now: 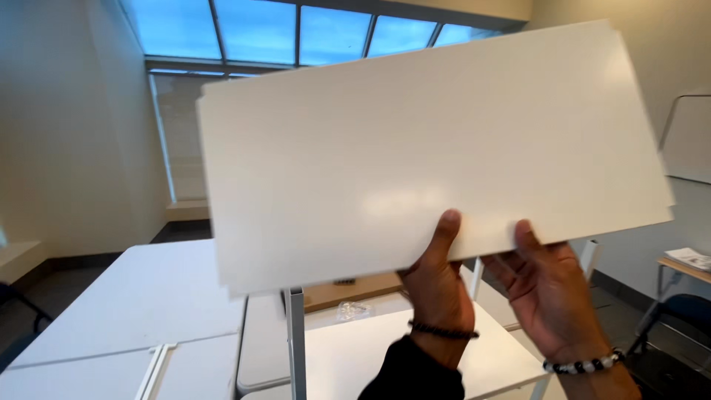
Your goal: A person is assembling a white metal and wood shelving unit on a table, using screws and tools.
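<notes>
A large white rectangular panel (429, 148) with notched corners is held up in front of me, tilted slightly, filling most of the view. My left hand (438, 285) grips its lower edge, thumb on the near face, with a dark bead bracelet and black sleeve at the wrist. My right hand (552, 292) holds the same edge just to the right, thumb pressed on the panel, wearing a black-and-white bead bracelet.
White tables (141, 304) stand below, with a grey upright metal post (296, 344) between them. A small clear plastic bag (354, 311) and a brown cardboard sheet (348, 290) lie there. A desk with papers (689, 261) and a whiteboard (689, 141) are at right.
</notes>
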